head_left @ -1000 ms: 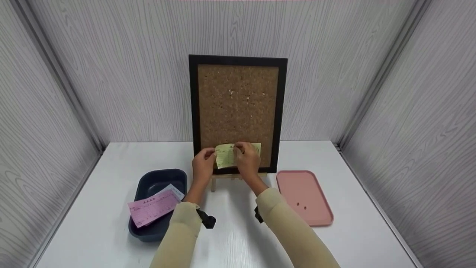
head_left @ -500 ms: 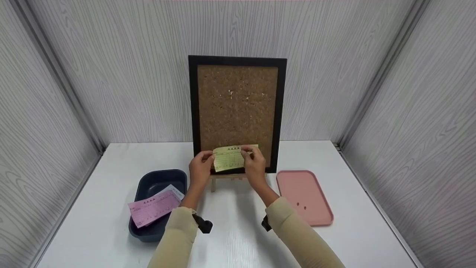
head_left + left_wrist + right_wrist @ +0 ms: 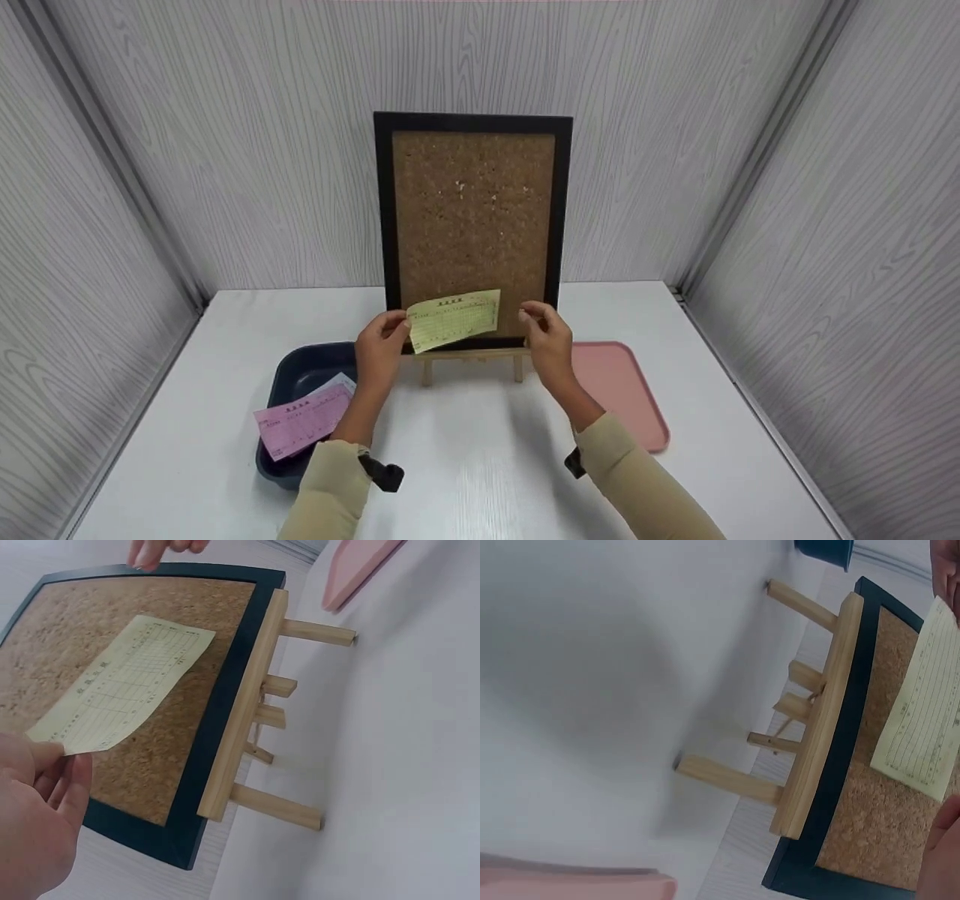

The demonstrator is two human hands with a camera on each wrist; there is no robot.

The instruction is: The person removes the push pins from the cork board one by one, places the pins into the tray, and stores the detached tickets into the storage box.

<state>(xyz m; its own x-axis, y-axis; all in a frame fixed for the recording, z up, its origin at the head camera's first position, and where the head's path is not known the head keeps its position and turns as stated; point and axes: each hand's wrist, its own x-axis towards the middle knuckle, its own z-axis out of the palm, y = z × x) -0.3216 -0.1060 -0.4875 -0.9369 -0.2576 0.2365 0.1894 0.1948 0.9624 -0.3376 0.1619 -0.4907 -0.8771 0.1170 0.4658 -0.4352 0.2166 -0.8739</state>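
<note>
My left hand [image 3: 380,346] pinches the left end of a yellow printed slip [image 3: 455,319]. The slip is tilted and slightly curved, in front of the lower part of a black-framed cork board [image 3: 474,217]. Right of the slip and apart from it, my right hand [image 3: 550,337] has thumb and index finger pinched together. Between those fingertips is a tiny shiny thumbtack [image 3: 139,568], barely visible. In the right wrist view the free end of the slip hangs near the right hand [image 3: 943,855].
The board leans on a wooden easel [image 3: 817,720]. A dark blue bin [image 3: 296,367] at left holds a pink slip [image 3: 304,424] and a pale blue one. At right lies a pink tray [image 3: 619,375], partly behind my right forearm. Patterned panels surround the white table [image 3: 465,457].
The yellow slip has come away from the board, towards me and left, in my left hand. My right hand has let go of the slip and moved right.
</note>
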